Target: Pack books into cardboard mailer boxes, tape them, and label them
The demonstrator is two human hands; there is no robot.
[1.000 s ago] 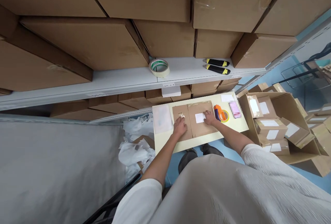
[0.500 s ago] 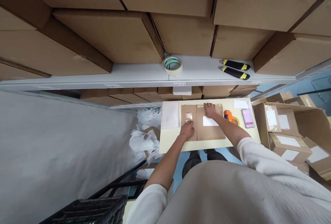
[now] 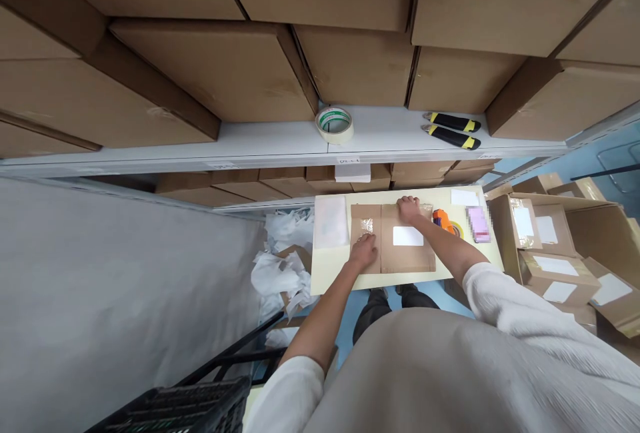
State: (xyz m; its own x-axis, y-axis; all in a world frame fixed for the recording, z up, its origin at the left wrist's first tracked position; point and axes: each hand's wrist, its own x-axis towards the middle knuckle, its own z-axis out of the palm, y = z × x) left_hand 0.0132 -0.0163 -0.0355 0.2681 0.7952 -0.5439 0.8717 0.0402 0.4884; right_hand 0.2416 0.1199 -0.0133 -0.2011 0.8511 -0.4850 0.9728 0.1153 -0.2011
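A cardboard box (image 3: 393,258) lies on the pale work table (image 3: 325,276), with clear tape and a white label (image 3: 408,236) on its top. My left hand (image 3: 364,251) rests on the box's left part, just below a patch of tape; what its curled fingers hold, if anything, is too small to make out. At the far edge, above the label, my right hand (image 3: 409,210) bends its fingers over the cardboard. An orange tape dispenser (image 3: 443,222) lies just right of the box.
A shelf (image 3: 380,132) beyond the table bears a tape roll (image 3: 335,126), two black-yellow cutters (image 3: 453,129) and large boxes. Crumpled white paper (image 3: 280,273) is left of the table; a big carton (image 3: 600,220) with labelled boxes stands right. A black crate (image 3: 195,406) is lower left.
My right hand has shifted slightly right along the far edge, and its fingers, flatter before, are now more bent. My left hand stays almost in place. The view has shifted slightly.
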